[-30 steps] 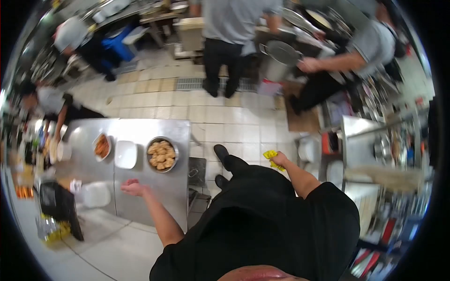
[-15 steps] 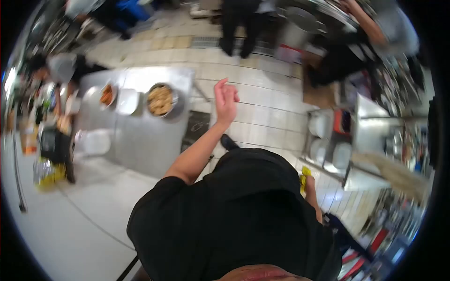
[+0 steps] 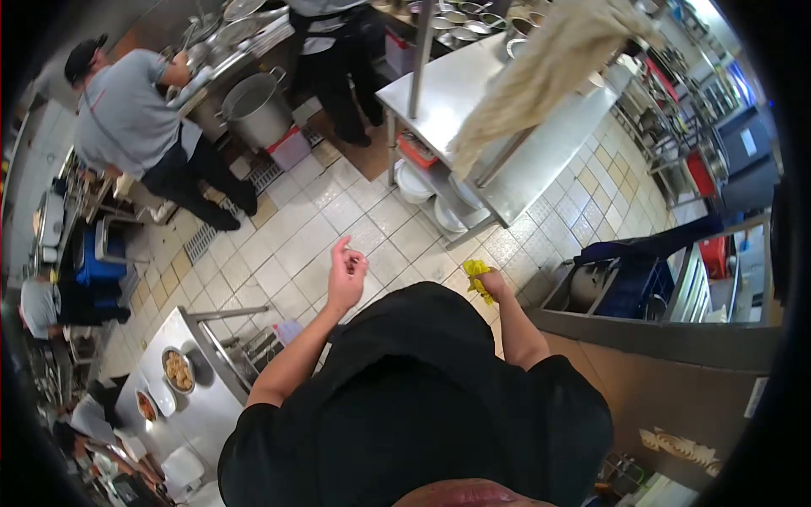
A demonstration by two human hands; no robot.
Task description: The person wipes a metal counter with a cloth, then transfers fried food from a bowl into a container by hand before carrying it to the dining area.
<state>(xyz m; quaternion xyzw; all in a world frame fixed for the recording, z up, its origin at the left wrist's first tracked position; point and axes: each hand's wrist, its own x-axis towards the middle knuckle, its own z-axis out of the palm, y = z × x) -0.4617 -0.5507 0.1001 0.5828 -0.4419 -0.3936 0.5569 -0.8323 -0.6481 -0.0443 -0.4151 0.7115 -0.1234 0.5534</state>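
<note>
My left hand [image 3: 346,275] is raised in front of my body over the tiled floor, its fingers loosely bent and apart with nothing in them. On the other side, my right hand [image 3: 490,283] grips a crumpled yellow cloth or wrapper [image 3: 475,277], which sticks out past the fingers. Neither hand touches a table. Beyond my right hand stands a metal table [image 3: 532,190] with a beige cloth [image 3: 541,76] hanging over it.
Another metal table [image 3: 211,406] at lower left holds a bowl of pale food [image 3: 178,370] and white dishes. A large pot [image 3: 253,110] stands near a person in grey [image 3: 131,110]; a person in dark trousers [image 3: 334,76] is beside it. A brown counter [image 3: 659,346] lies right.
The view has turned to the right, so the table with food has shifted to the lower left. My right hand and the yellow item now show more fully, farther forward.
</note>
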